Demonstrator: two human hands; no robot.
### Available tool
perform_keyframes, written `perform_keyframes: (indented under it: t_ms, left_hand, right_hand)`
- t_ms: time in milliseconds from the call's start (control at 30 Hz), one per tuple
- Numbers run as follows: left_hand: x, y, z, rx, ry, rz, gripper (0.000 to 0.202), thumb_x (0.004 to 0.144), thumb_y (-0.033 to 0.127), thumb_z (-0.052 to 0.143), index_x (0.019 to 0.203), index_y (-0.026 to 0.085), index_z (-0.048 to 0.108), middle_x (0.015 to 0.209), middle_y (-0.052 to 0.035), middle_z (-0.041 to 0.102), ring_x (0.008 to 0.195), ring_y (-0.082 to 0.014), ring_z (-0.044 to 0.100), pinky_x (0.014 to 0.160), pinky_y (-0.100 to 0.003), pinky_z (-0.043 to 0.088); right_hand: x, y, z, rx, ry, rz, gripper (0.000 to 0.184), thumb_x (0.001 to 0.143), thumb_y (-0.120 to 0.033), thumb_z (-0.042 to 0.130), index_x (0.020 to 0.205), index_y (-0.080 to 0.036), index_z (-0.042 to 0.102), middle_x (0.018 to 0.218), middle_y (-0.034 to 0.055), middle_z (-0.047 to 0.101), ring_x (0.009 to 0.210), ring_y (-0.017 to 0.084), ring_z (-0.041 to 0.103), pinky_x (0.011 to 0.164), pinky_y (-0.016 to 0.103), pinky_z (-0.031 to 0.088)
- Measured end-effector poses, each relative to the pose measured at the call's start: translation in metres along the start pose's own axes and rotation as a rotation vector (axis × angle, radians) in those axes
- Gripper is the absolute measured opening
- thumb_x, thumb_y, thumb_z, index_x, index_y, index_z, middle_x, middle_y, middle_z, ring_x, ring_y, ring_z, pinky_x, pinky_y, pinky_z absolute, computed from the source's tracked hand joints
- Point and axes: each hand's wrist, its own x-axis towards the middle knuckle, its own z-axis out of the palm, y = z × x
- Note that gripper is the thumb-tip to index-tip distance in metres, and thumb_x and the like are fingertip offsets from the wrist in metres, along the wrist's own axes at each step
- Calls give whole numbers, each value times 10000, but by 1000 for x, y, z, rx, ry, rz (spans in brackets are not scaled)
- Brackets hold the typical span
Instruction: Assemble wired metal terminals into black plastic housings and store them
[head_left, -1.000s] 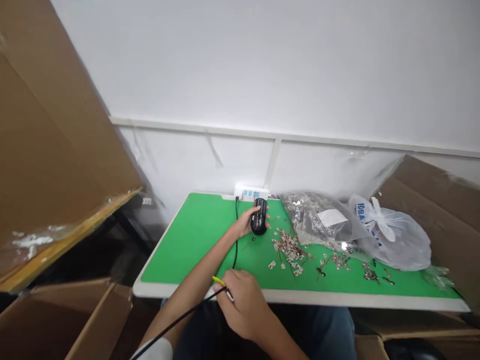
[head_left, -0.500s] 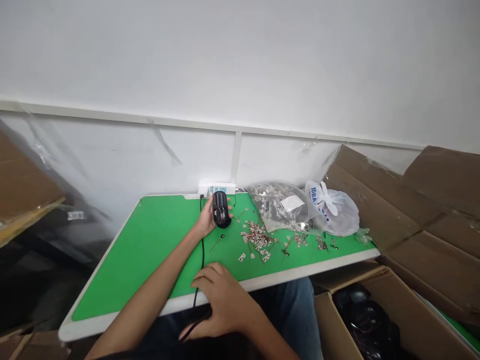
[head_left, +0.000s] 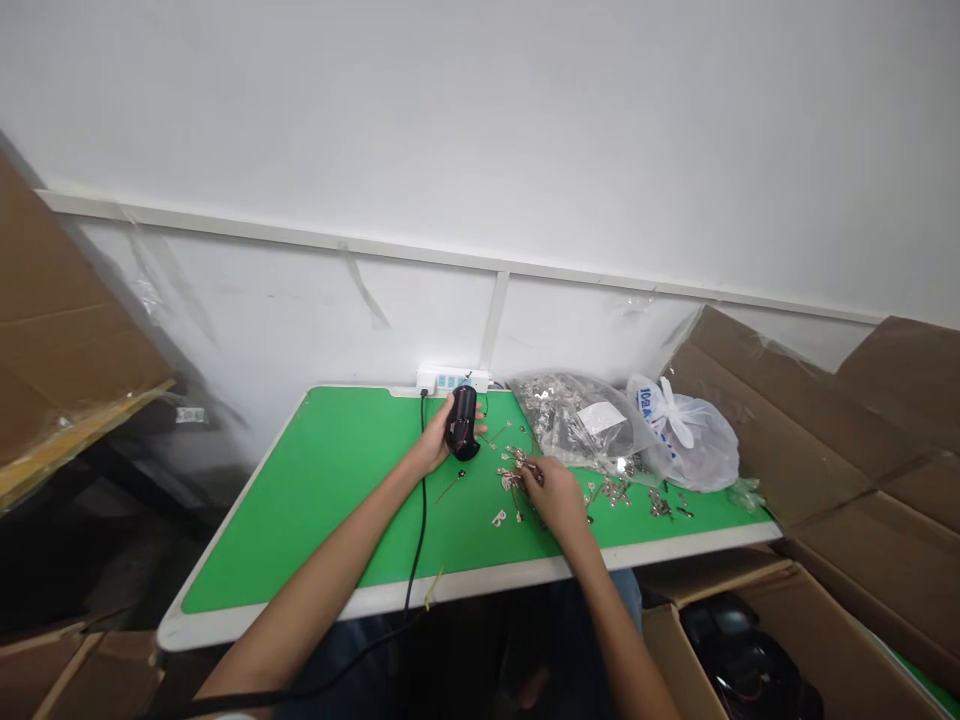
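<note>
Green mat (head_left: 330,490) lies open leftward; bags (head_left: 600,420) and scattered metal parts (head_left: 622,490) crowd its right.

The white plastic bag (head_left: 701,450) at the right end of the worktop (head_left: 330,480) carries blue printed characters on its upper left face. They begin with what looks like "10"; the rest are too small and creased to read. A white label (head_left: 600,416) sits on the clear bag (head_left: 559,410) of metal parts just beside it, and the white power strip (head_left: 452,380) at the worktop's rear edge bears blue markings, but neither these nor any marking on the black device (head_left: 462,436) in the left grip (head_left: 437,448) can be read.
</note>
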Motion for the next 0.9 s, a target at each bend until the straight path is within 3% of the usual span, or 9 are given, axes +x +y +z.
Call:
perform_keyframes:
  t_ms: [200, 333, 433, 567, 667, 767, 900]
  left_hand:
    - [2, 0, -5, -47, -15, -8, 603, 1007, 609, 484, 1145, 75, 727, 881, -142, 767, 680, -246, 756, 618, -329, 588]
    - [-1, 4, -6, -51, 3, -48, 527, 991, 548, 546, 1211, 95, 704, 989, -143, 765, 781, -251, 761, 674, -342, 593]
    - [-3, 5, -2, 19, 36, -28, 413, 885, 453, 764, 1136, 133, 692, 985, -107, 747, 822, -226, 737, 744, -353, 608]
    - [-3, 3, 5, 99, 234, 143, 483, 697, 335, 941, 1065, 172, 674, 933, -42, 730, 821, -179, 699, 761, -285, 578]
    - [-4, 3, 5, 144, 273, 156, 523, 667, 345, 943, 1081, 189, 665, 887, -21, 736, 760, -169, 687, 679, -253, 542]
    - [-6, 5, 2, 165, 209, 87, 523, 709, 381, 899, 1128, 207, 641, 863, -35, 757, 723, -189, 696, 630, -262, 520]
    - [-4, 3, -3, 161, 162, 92, 420, 783, 433, 820, 1094, 191, 674, 840, -62, 770, 699, -202, 695, 624, -275, 507]
  right_hand:
    - [3, -3, 11, -59, -15, -31, 223, 966, -200, 520, 955, -211, 743, 972, 101, 742, 871, 238, 685, 766, 316, 470]
    - [5, 2, 6, 32, 18, -28, 225, 964, -268, 512, 975, -205, 729, 1003, 107, 748, 918, 265, 686, 813, 360, 484]
    - [15, 4, 0, 154, 44, -57, 262, 955, -366, 529, 944, -205, 735, 965, 111, 742, 904, 278, 674, 832, 399, 495]
    - [55, -15, -12, 364, 26, -95, 349, 895, -528, 622, 854, -210, 759, 899, 104, 732, 829, 264, 640, 777, 401, 514]
    - [100, -46, -15, 600, -32, -52, 366, 865, -563, 678, 928, -210, 749, 917, 76, 743, 810, 232, 647, 729, 356, 525]
    - [136, -69, 1, 889, -167, 15, 431, 752, -609, 765, 908, -212, 698, 846, 44, 732, 754, 205, 670, 629, 300, 520]
    - [146, -68, 37, 1100, -216, 93, 472, 670, -589, 838, 917, -215, 691, 928, 57, 757, 852, 212, 727, 743, 319, 587]
